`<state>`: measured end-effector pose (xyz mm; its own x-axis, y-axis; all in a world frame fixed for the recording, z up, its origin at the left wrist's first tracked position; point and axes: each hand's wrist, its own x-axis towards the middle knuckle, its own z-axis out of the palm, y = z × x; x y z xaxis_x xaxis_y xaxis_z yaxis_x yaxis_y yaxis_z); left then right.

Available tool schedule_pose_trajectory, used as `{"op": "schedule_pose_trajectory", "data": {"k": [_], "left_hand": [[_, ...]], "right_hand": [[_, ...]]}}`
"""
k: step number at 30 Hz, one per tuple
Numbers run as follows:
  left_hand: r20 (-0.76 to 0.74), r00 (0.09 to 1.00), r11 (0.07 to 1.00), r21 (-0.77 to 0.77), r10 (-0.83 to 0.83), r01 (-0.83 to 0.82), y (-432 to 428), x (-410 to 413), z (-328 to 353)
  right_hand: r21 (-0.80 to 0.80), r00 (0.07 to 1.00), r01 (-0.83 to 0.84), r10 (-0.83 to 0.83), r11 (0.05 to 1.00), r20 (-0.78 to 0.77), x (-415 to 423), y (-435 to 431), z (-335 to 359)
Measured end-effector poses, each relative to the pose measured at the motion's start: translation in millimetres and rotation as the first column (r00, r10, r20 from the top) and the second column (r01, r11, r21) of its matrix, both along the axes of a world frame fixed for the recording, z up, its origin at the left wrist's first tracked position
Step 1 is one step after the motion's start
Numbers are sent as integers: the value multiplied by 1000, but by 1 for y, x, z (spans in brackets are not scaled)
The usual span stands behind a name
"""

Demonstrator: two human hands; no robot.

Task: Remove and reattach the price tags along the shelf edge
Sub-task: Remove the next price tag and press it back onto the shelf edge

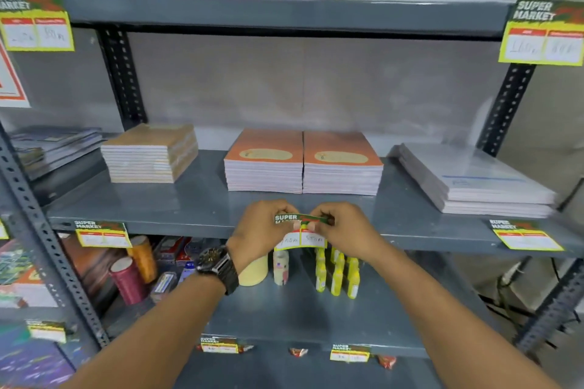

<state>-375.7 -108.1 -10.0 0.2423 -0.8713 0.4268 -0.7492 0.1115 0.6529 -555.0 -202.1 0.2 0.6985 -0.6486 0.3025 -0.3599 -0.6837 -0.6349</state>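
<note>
Head view, centre frame: left hand point(264, 227) and right hand point(339, 229) both pinch the price tag point(300, 230) at the middle shelf edge point(189, 227); uneven pulling could tear or crease it.

"SUPER MARKET" on price tags point(542, 32)

Bare forearms, no sleeves; chunky black wristwatch point(218, 265) on left wrist.
</note>
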Motion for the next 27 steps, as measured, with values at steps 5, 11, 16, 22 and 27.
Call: {"op": "schedule_pose_trajectory", "data": {"k": [5,11,16,22,27], "left_hand": [[20,998,997,31,66,-67,10,-10,-25],[44,990,989,59,135,-138,10,-10,-36],[33,988,987,61,149,-150,8,-7,-40],[88,986,986,79,141,-148,7,-5,-42],[117,981,983,77,158,-167,5,-7,-42]], "right_hand": [[-1,998,47,-47,999,-47,-1,17,-23],[-69,972,230,-232,971,-24,10,27,-37],[-86,958,283,-285,955,-15,17,32,-41],[-107,953,301,-304,947,-11,19,36,-43],[-95,944,329,-330,939,4,22,38,-44]]}}
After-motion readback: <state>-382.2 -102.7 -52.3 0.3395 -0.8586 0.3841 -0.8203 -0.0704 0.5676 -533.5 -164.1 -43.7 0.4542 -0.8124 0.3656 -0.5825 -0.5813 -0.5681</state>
